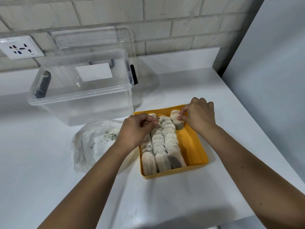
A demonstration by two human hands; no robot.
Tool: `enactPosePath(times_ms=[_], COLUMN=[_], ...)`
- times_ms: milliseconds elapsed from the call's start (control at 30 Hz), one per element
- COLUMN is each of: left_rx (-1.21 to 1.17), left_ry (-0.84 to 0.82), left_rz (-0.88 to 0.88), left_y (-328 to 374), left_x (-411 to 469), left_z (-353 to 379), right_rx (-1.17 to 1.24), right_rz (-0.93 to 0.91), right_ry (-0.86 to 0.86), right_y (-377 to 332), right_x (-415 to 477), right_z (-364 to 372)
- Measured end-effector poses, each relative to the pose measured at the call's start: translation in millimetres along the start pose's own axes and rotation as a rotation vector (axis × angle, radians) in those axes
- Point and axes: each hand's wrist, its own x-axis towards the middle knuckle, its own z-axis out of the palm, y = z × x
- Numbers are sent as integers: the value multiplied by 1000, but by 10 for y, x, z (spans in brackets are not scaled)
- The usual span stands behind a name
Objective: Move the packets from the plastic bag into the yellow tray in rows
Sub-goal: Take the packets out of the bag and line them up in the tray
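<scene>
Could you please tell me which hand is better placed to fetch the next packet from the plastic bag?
Probably the left hand: it is nearer the plastic bag, which lies left of the yellow tray, while the right hand pinches a packet at the tray's far right.

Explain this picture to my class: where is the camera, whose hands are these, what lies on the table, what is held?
No machine here: a person wears one camera on the head, looking down at their own bare hands. On the white table sits a yellow tray holding three rows of tea-bag packets. The right hand pinches one packet at the far end, starting a fourth row. The left hand has its fingers pinched over the left rows; what they hold is unclear. Left of the tray lies the plastic bag; behind, a clear storage box.
</scene>
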Motion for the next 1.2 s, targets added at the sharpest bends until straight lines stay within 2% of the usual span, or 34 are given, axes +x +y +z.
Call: enactPosePath(times_ms=[233, 467, 633, 800, 933, 1033, 1200], left_rx=[-48, -179, -146, 142, 704, 945, 1149], left_ry=[10, 86, 271, 448, 501, 514, 485], left_rz=[-26, -34, -66, -39, 197, 220, 60], left_y=[-6, -1, -206, -488, -761, -894, -948], left_x=[-5, -208, -501, -726, -708, -687, -623], left_z=[-55, -280, -616, -975, -1060, -999, -940], right_rx=[-52, 224, 520, 671, 637, 439, -6], right_rz=[1, -34, -148, -322, -526, -654, -741], right_ry=[80, 108, -33, -109, -267, -346, -262], right_y=[-58, -236, -635, -1173, -1552, -1735, -1835], right_x=[72, -109, -317, -486, -535, -516, -399], right_z=[78, -180, -367, -267, -57, 131, 284])
